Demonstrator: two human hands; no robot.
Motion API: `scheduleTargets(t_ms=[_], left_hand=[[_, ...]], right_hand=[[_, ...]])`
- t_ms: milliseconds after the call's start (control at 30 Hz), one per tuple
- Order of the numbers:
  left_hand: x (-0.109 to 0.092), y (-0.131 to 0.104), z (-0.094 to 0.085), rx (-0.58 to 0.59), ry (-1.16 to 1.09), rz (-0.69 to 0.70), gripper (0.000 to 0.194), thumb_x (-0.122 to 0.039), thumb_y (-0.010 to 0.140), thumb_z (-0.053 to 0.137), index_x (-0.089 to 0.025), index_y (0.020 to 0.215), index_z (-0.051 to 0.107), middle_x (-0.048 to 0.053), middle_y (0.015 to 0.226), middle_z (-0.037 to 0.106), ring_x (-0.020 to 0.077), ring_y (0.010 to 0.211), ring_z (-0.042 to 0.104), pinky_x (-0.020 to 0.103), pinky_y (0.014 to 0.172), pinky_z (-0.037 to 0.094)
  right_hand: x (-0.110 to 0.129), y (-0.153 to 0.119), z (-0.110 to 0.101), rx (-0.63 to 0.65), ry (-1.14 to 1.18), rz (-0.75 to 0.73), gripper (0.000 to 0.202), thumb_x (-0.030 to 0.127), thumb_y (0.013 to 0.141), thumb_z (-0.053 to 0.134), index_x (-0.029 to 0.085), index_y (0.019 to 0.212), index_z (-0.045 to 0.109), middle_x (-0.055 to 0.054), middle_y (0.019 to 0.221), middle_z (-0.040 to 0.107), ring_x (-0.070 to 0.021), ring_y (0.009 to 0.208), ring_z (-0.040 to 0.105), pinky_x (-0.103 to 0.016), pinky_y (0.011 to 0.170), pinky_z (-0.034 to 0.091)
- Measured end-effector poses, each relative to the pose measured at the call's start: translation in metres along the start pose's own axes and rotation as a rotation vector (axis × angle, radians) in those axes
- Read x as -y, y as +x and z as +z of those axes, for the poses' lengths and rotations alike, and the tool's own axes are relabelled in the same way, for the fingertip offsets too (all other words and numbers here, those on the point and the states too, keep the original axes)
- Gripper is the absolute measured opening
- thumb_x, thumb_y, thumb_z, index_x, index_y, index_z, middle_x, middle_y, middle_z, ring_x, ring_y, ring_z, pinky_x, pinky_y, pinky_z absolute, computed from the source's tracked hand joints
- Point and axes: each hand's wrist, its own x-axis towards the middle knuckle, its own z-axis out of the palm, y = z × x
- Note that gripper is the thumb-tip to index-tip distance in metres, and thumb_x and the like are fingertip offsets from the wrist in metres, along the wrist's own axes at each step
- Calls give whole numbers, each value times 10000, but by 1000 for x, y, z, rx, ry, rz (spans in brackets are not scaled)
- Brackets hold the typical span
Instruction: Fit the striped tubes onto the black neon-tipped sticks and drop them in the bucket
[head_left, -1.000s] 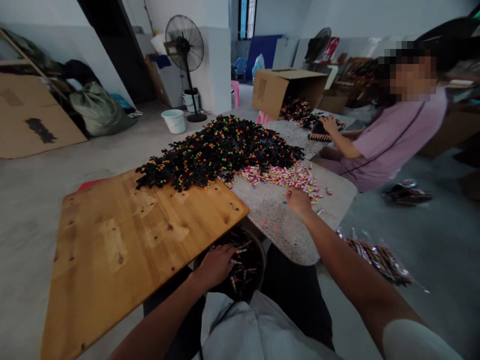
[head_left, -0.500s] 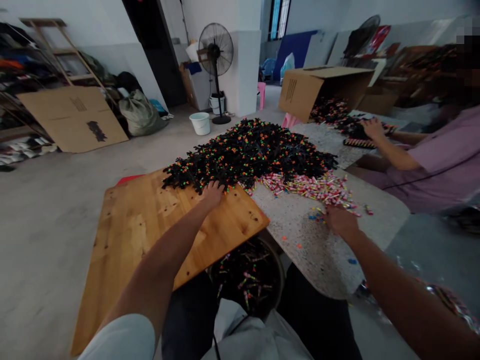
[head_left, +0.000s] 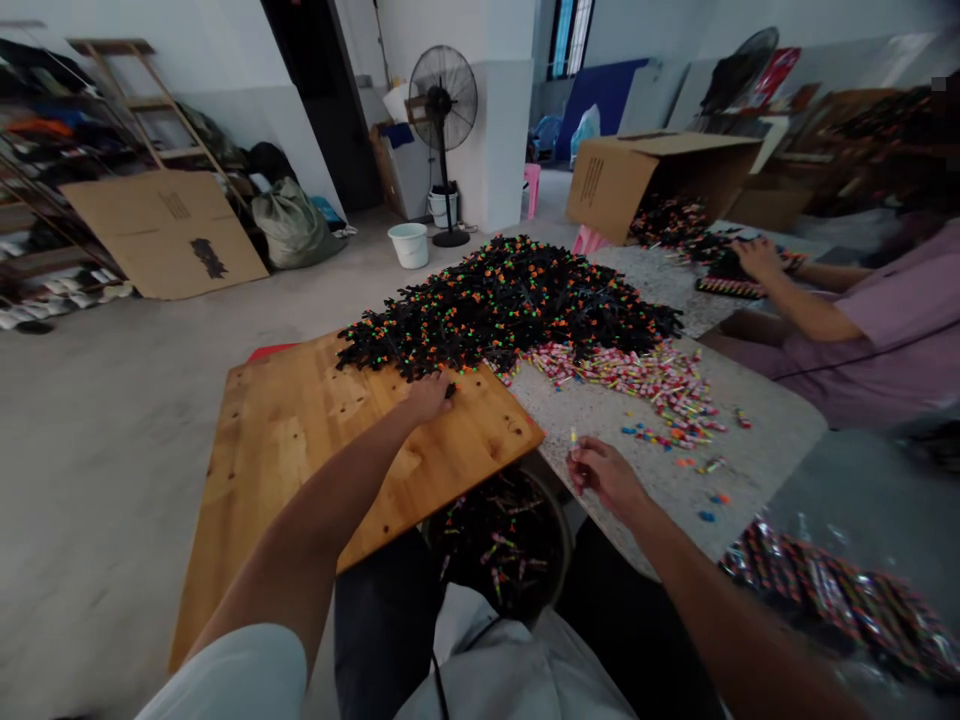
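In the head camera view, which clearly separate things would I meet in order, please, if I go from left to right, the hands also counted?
Cardboard sheet → sack → left hand → pillar → right hand → co-worker's hand.

Dark piece (head_left: pixel 450 391) at left grip (head_left: pixel 429 397) — mostly hidden, held or merely touched unclear. Lower end of small stick (head_left: pixel 574 437) hidden in right grip (head_left: pixel 604 476). Tub (head_left: pixel 568 538) partly hidden under wooden worktop (head_left: pixel 292 460). Co-worker (head_left: pixel 907 310) cut off by right edge. Packed bags (head_left: pixel 847 590), lower right, blurred — single pieces indistinct. Shelf (head_left: pixel 34 265) cut off by left edge.
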Motion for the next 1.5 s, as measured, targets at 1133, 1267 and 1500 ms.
scheduleTargets(t_ms=[1133, 1267, 1500], left_hand=[[-188, -119, -9, -728, -1845, -269, 261, -370, 852, 676, -246, 1039, 543, -55, 681, 569, 123, 615, 563, 232, 634, 461], [-191, -117, -7, -813, -1740, -277, 230, -405, 901, 645, -249, 1036, 542, -49, 701, 567, 123, 634, 565, 233, 649, 465], [-191, -116, -7, -860, -1712, -310, 234, -392, 955, 631, -250, 1124, 553, -42, 744, 610, 120, 658, 584, 229, 664, 470]], right_hand=[[-9, -66, 106, 38, 79, -337, 248, 413, 862, 783, 257, 987, 638, 70, 636, 551, -119, 524, 518, -271, 520, 497], [-8, -71, 106, 18, 22, -413, 221, 434, 909, 743, 261, 1012, 653, 41, 701, 581, -132, 571, 538, -281, 557, 506], [-27, -71, 105, -81, -115, -522, 181, 374, 956, 707, 276, 1105, 676, -40, 987, 694, -161, 713, 610, -299, 657, 536]])
